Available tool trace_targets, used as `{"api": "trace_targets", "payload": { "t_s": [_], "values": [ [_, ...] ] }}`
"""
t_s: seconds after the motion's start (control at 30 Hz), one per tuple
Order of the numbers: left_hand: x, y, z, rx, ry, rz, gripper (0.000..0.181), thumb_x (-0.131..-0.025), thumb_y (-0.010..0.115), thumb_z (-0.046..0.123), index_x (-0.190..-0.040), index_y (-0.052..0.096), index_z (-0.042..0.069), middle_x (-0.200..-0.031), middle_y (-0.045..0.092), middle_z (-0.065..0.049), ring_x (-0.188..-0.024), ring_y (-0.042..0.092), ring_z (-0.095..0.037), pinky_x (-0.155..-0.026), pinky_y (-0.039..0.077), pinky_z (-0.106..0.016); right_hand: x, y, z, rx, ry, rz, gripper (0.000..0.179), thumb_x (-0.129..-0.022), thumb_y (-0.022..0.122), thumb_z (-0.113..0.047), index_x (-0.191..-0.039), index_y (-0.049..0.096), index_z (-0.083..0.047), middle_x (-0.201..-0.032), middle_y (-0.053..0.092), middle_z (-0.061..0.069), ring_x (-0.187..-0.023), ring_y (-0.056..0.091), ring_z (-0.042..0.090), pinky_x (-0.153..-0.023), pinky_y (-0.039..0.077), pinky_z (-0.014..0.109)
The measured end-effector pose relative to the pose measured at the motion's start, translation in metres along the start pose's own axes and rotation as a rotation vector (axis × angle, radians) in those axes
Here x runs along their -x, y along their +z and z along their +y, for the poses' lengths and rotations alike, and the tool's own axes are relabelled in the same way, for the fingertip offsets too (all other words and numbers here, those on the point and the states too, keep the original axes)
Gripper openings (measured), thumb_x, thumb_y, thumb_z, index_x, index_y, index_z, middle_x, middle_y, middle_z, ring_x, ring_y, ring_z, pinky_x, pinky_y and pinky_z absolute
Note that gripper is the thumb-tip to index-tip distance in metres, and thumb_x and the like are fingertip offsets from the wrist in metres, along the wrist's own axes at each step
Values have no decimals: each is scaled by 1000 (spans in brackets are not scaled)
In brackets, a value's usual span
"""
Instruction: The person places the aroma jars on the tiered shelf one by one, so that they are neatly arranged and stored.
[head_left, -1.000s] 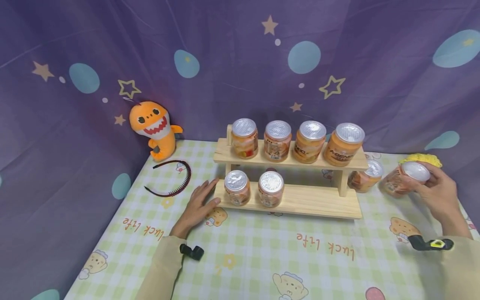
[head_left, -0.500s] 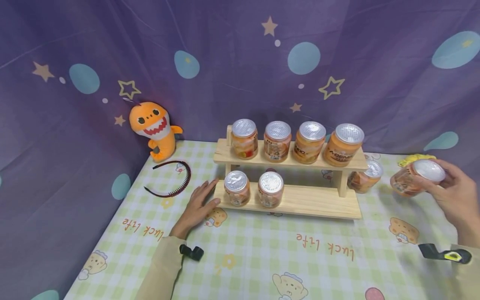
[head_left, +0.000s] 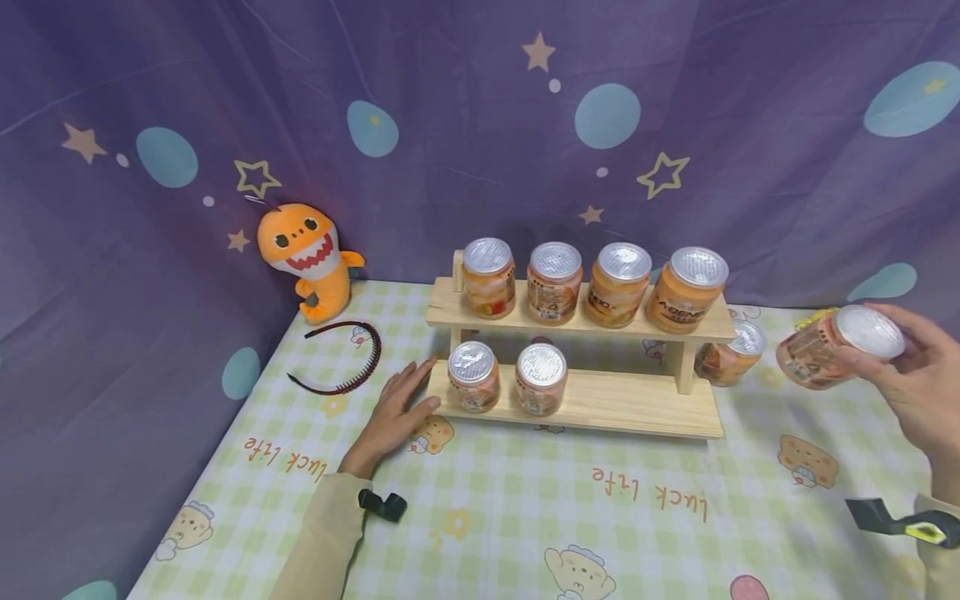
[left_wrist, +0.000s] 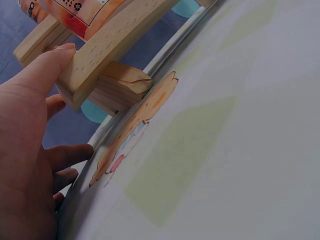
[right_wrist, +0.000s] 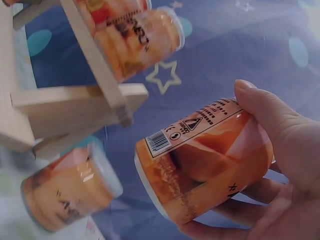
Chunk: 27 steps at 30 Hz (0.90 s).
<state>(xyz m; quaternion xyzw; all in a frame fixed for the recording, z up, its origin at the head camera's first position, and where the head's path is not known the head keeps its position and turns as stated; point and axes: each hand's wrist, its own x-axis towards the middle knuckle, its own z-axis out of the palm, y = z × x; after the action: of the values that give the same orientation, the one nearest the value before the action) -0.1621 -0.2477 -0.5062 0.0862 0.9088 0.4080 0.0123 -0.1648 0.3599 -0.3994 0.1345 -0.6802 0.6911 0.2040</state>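
Observation:
At the right, my right hand (head_left: 918, 379) grips an orange jar (head_left: 813, 354) with a silver lid, tilted and held above the table. The right wrist view shows the thumb and fingers curled round this jar (right_wrist: 205, 160). My left hand (head_left: 396, 412) rests at the left end of a two-tier wooden shelf (head_left: 637, 400); in the left wrist view its thumb (left_wrist: 57, 57) touches the wood and the fingers are loosely extended. Several like jars (head_left: 556, 283) line the upper tier. Two jars (head_left: 474, 379) stand at the left of the lower tier. Another jar (head_left: 727, 354) stands on the table beside the shelf's right end.
An orange plush shark (head_left: 307, 258) leans against the purple curtain (head_left: 465, 125) at the back left. In front of it lies a dark toothed headband (head_left: 371, 358). Something yellow (head_left: 813, 319) shows partly behind the held jar. A checkered cloth (head_left: 487, 500) covers the table.
My right hand has lifted the jar off the table and carried it a little to the right. My left hand, the shelf and the other jars have stayed put.

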Motion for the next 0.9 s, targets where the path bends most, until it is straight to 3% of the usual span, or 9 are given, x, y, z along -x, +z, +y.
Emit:
{"api": "trace_targets", "payload": {
  "t_s": [0.37, 0.43, 0.63, 0.77, 0.9],
  "values": [
    [0, -1, 0, -6, 5, 2, 66, -97, 61, 34, -157, 35, 24, -165, 33, -7, -155, 20, -41, -128, 5, -60, 3, 29, -25, -24, -50, -23, 59, -78, 60, 31, -132, 59, 6, -115, 73, -5, -99, 69, 1, -78, 54, 5],
    [0, 0, -1, -6, -1, 1, 66, -97, 61, 35, -157, 35, 24, -165, 33, -7, -155, 20, -41, -127, 5, -60, 4, 35, -29, 46, -49, -26, 61, -79, 61, 30, -134, 58, 6, -117, 71, -7, -100, 68, 0, -80, 53, 4],
    [0, 0, -2, -13, -1, 0, 66, -97, 61, 35, -157, 35, 24, -165, 33, -6, -155, 20, -41, -127, 6, -60, 9, 56, -39, 412, 5, -19, 67, -77, 69, 24, -138, 57, -1, -119, 61, -17, -99, 63, -9, -79, 50, 0],
    [1, -1, -1, -8, 6, 1, 66, -97, 61, 34, -157, 35, 23, -165, 33, -7, -155, 20, -42, -127, 5, -60, 10, 72, -38, 461, 10, -64, 70, -73, 72, 25, -135, 59, -2, -116, 61, -18, -95, 63, -9, -75, 50, 1],
    [0, -1, 0, -6, 5, -2, 66, -97, 61, 35, -157, 35, 23, -165, 33, -7, -155, 19, -41, -127, 5, -60, 12, 86, -35, 437, 11, -109, 71, -70, 73, 25, -134, 59, -2, -114, 64, -20, -95, 64, -9, -73, 51, 2]
  ]
}}
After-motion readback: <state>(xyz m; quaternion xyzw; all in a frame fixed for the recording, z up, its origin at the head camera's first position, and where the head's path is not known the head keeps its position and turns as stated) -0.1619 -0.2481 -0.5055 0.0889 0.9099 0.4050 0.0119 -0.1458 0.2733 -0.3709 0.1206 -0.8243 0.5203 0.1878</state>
